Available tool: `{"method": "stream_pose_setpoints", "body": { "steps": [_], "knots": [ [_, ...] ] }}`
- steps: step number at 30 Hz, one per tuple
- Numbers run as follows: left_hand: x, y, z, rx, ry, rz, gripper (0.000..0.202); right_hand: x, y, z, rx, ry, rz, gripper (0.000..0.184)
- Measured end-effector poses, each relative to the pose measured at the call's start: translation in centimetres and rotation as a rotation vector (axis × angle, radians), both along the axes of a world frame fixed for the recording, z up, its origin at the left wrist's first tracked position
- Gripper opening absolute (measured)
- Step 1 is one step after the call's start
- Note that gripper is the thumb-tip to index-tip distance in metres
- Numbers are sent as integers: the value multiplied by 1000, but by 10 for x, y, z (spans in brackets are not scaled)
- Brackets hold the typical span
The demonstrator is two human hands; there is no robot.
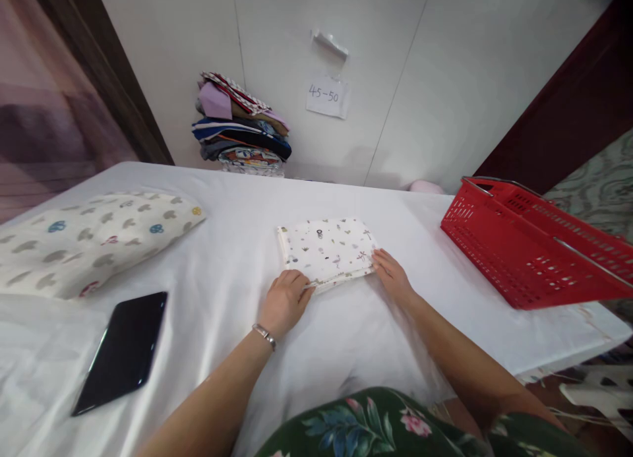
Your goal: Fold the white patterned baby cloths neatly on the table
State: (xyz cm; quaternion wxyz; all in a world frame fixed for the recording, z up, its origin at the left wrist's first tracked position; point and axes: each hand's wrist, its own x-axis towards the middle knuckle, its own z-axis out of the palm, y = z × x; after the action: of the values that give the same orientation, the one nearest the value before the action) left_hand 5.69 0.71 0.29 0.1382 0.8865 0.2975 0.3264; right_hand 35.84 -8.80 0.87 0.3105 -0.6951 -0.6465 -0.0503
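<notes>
A white cloth (329, 249) with small printed motifs lies folded into a flat rectangle on the white-covered table (212, 351). My left hand (287, 302) grips its near left corner, the layered edge pinched between thumb and fingers. At the near right corner, my right hand (390, 272) rests with its fingers stretched out along the cloth's side; its thumb is hard to make out. A silver bracelet (264, 336) circles my left wrist.
A cream cloth item with mushroom prints (109, 236) and a black tablet (126, 351) lie to the left. On the right stands a red plastic basket (519, 246). Folded clothes (242, 127) are stacked by the wall, near a paper sign (326, 95) reading 45-50.
</notes>
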Motion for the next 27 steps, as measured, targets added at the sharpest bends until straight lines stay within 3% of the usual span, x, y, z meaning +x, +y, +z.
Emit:
{"method": "stream_pose_setpoints", "body": {
  "steps": [3,11,19,27],
  "knots": [
    [0,0,0,2,7,6,18,-7,1,5,78,-88,62,27],
    [-1,-4,8,14,31,36,18,-23,12,19,-63,-193,272,26],
    [11,-11,24,91,112,73,14,-23,18,14,-38,-154,217,24],
    [50,-3,30,98,199,12,10,-27,20,15,-19,-119,215,21]
  ]
}}
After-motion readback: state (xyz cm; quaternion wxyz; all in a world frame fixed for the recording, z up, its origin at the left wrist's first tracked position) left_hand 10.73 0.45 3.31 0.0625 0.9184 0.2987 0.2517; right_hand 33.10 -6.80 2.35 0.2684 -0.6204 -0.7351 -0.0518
